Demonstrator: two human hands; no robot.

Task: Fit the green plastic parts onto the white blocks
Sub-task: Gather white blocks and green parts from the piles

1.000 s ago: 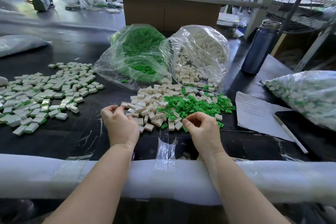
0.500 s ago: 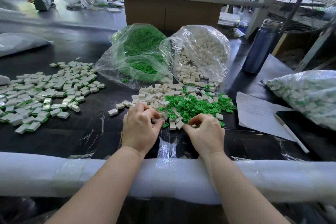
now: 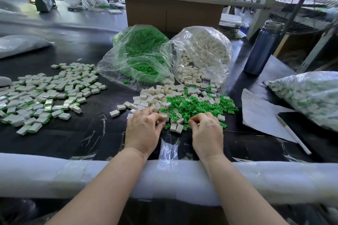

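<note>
The black tabletop (image 3: 182, 144) carries the stock in descending bulk: two opened clear bags at the back, one of green parts (image 3: 140, 55), one of white blocks (image 3: 203, 56); a wide spread of finished pieces (image 3: 45, 95) to my left; then the mixed working pile directly ahead, loose white blocks (image 3: 155, 97) on its left side and loose green plastic parts (image 3: 197, 105) on its right. My left hand (image 3: 142, 129) rests at the pile's near edge, fingers (image 3: 157, 118) curled down among the white blocks; whether they have actually closed on one I cannot tell, as the knuckles hide the tips. My right hand (image 3: 206, 133) sits just beside the green parts, fingers (image 3: 194, 121) bunched as for a pinch, but what they hold, if anything, is hidden. Assessment: both items look like rigid moulded plastic, very light, smooth and likely to skid or scatter if nudged. I judge a block best taken by its two flat sides, open slot kept clear; a green part by thumb and forefinger across its body, leaving the mating end free.
</note>
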